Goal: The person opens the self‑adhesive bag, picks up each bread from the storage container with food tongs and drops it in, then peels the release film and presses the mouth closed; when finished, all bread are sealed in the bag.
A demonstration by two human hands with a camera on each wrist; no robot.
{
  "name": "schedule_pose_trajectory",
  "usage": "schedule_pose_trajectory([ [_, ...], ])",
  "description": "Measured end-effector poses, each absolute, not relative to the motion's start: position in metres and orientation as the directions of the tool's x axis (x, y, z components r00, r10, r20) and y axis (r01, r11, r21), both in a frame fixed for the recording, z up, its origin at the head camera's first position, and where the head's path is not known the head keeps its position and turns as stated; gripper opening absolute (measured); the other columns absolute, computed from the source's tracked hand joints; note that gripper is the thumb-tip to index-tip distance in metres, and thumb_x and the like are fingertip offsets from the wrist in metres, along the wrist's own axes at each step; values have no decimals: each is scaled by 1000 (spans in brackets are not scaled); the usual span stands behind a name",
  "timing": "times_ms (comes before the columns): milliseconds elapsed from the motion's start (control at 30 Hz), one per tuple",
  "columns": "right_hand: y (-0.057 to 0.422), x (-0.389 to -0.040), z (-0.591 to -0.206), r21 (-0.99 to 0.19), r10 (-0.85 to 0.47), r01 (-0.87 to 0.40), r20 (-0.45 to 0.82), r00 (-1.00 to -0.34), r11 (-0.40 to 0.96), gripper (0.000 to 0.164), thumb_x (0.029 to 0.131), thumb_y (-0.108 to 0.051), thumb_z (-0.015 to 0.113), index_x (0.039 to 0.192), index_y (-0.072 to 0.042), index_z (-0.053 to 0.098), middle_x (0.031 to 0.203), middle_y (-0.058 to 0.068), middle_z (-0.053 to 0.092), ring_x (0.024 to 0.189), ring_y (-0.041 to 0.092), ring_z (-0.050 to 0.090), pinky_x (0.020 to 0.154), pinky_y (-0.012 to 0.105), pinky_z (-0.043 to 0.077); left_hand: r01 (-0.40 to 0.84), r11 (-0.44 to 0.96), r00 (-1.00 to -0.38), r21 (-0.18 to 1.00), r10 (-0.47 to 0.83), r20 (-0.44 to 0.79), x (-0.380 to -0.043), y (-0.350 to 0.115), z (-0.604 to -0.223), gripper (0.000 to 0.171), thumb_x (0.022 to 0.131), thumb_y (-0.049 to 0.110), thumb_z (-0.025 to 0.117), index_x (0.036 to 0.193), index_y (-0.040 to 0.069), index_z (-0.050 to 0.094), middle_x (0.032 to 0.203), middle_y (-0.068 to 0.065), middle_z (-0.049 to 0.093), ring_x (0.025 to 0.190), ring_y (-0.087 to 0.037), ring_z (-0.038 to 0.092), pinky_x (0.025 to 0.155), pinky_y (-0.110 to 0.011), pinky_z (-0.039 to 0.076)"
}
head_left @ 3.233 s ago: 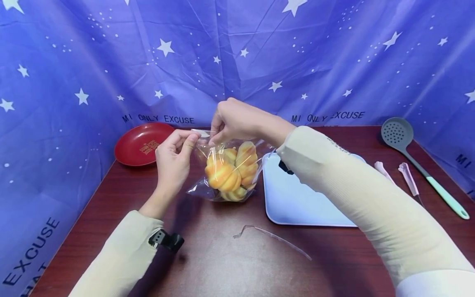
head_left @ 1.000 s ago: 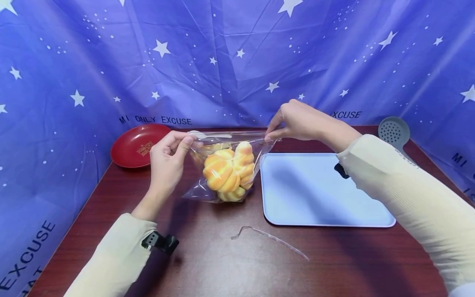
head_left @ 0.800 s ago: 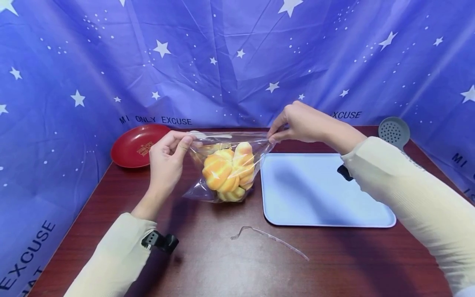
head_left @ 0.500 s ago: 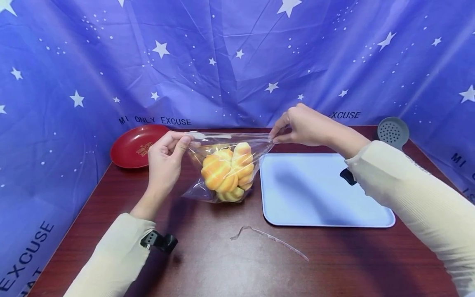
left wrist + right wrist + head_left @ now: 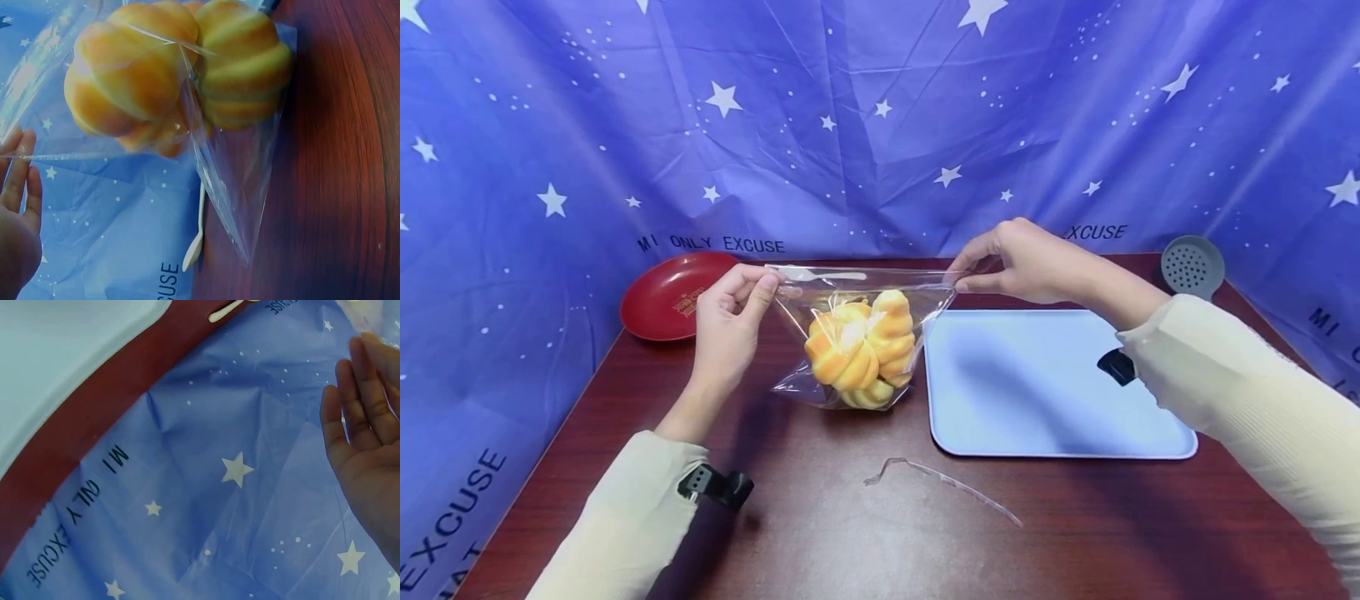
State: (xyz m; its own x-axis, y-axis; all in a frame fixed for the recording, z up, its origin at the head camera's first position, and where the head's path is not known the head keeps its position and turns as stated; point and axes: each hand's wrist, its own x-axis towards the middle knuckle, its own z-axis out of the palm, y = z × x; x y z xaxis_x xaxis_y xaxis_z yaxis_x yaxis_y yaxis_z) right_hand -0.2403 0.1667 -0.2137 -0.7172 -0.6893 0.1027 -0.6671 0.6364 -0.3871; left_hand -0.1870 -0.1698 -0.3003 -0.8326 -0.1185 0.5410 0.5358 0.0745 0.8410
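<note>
A clear plastic bag [image 5: 790, 379] with several golden-brown bread rolls [image 5: 850, 350] inside stands on the table, left of the blue tray. My left hand [image 5: 730, 317] pinches the bag's upper left corner between thumb and fingers. At the upper right corner, my right hand [image 5: 1030, 258] pinches the film, and the top edge stretches nearly straight between both hands. The left wrist view shows the rolls [image 5: 131, 75] close up through the film, with part of the left hand [image 5: 19, 212] at the edge. Only the right hand's fingers and palm [image 5: 369, 425] appear in the right wrist view.
A light blue tray [image 5: 1060, 383] lies to the right. Further out are a red plate [image 5: 673, 296] at back left and a grey slotted skimmer [image 5: 1192, 265] at back right. A white spoon [image 5: 195, 250] lies behind the bag. A clear plastic strip [image 5: 955, 481] lies in front.
From near the middle of the bag's top, my right hand has moved right to its corner, drawing the mouth taut. It has since sunk slightly rightward. My left hand has shifted slightly left.
</note>
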Motion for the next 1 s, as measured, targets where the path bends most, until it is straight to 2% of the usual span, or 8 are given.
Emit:
schedule_pose_trajectory([
  [100, 172, -233, -219, -434, -669, -644, 116, -734, 631, 17, 97, -14, 71, 112, -13, 78, 103, 0, 76, 95, 18, 70, 87, 44, 55, 527, 55, -843, 848, -89, 530, -186, -173, -301, 17, 101, -1, 58, 108, -15, 65, 90, 7, 77, 91, -8, 73, 89, -24, 53],
  [267, 177, -224, -229, -464, -628, -631, 186, -755, 622, 20, 98, -20, 70, 116, -14, 77, 109, -1, 75, 92, 16, 66, 78, 40, 52, 505, 50, -859, 862, -76, 507, -184, -176, -304, 19, 95, -8, 65, 113, -11, 67, 91, 5, 77, 90, -10, 73, 87, -23, 56],
  [400, 176, -222, -240, -487, -606, -633, 237, -759, 602, 21, 96, -24, 73, 115, -14, 77, 109, -1, 75, 95, 15, 67, 80, 40, 53, 490, 60, -864, 870, -102, 494, -184, -179, -306, 21, 92, -9, 68, 113, -12, 67, 89, 6, 78, 89, -9, 73, 87, -23, 56],
  [633, 169, -225, -257, -573, -531, -611, 327, -782, 547, 18, 96, -19, 73, 112, -11, 78, 101, 0, 76, 91, 13, 66, 78, 24, 53, 467, 40, -878, 883, -102, 468, -185, -182, -308, 18, 95, -6, 67, 112, -7, 70, 89, 7, 78, 91, -9, 73, 88, -22, 54],
  [800, 161, -225, -265, -592, -489, -643, 426, -761, 486, 11, 96, -14, 72, 103, -10, 80, 98, 0, 75, 88, 11, 66, 74, 19, 52, 439, -48, -897, 897, -83, 435, -186, -184, -310, 24, 97, -6, 63, 121, -4, 68, 93, 5, 78, 94, -9, 73, 91, -23, 54],
  [900, 157, -225, -267, -582, -472, -659, 463, -751, 477, 11, 96, -13, 72, 101, -10, 81, 96, 1, 76, 86, 10, 65, 71, 19, 52, 427, -116, -904, 897, -86, 420, -187, -184, -312, 24, 98, -8, 59, 117, 1, 70, 95, 3, 78, 95, -10, 74, 93, -24, 54],
  [1000, 154, -225, -267, -567, -462, -665, 479, -747, 486, 10, 96, -13, 72, 101, -11, 81, 95, 0, 75, 84, 10, 64, 70, 20, 51, 434, -119, -899, 893, -119, 421, -188, -185, -313, 23, 98, -9, 60, 106, 8, 73, 95, 2, 78, 94, -10, 74, 93, -25, 54],
])
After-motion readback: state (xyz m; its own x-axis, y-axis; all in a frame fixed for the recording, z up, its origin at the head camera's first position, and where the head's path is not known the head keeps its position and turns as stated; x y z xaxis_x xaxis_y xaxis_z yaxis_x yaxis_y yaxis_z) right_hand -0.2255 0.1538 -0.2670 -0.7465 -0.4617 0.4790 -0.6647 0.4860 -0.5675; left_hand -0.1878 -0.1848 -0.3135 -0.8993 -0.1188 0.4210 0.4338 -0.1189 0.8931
